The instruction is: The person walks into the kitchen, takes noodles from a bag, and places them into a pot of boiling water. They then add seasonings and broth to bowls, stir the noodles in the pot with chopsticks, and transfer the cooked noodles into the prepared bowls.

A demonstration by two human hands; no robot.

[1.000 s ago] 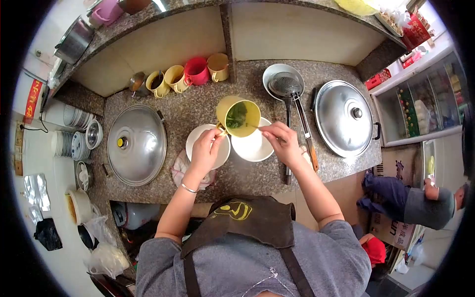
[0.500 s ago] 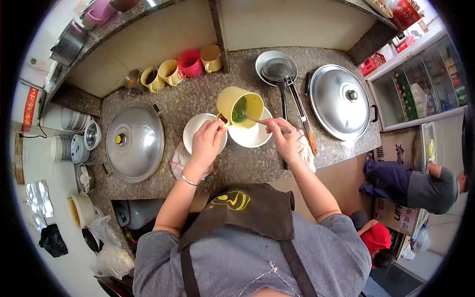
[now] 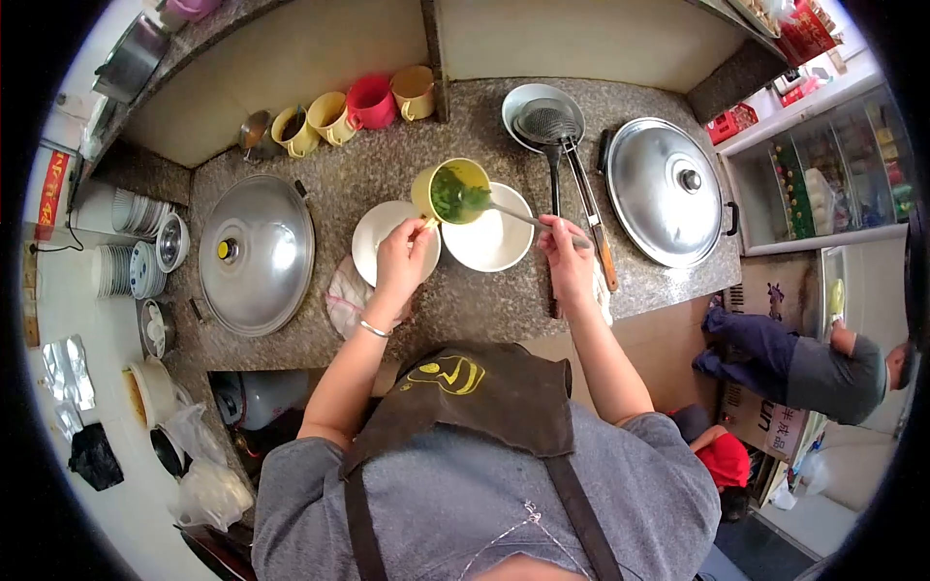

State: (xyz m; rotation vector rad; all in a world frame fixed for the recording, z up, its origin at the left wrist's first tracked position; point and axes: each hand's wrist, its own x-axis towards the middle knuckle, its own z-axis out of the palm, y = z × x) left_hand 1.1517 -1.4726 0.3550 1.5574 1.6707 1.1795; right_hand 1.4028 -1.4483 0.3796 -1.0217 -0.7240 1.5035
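Observation:
My left hand [image 3: 405, 254] is closed on the handle of a yellow mug [image 3: 422, 191], held above the counter by two white bowls. Chopped greens [image 3: 455, 197] show inside the mug. Closed round the handle of a metal spoon [image 3: 518, 215] is my right hand [image 3: 567, 259]; the spoon's head is in the mug among the greens. The right white bowl [image 3: 494, 247] lies just below and beside the mug. Under my left hand sits the other white bowl [image 3: 368, 235], partly covered by the hand. A cloth [image 3: 349, 298] lies beside it.
Large domed lids lie left [image 3: 257, 281] and right [image 3: 664, 194]. A mesh strainer [image 3: 547, 122] rests over a pan [image 3: 518, 102], near wooden-handled tongs [image 3: 599, 232]. Several mugs [image 3: 371, 102] line the back wall. Two other people, one in grey [image 3: 828, 378], one in red [image 3: 722, 458], are at right.
The mug has turned more upright and shifted slightly left, so the greens inside show more. My right hand with the spoon has moved a little to the right.

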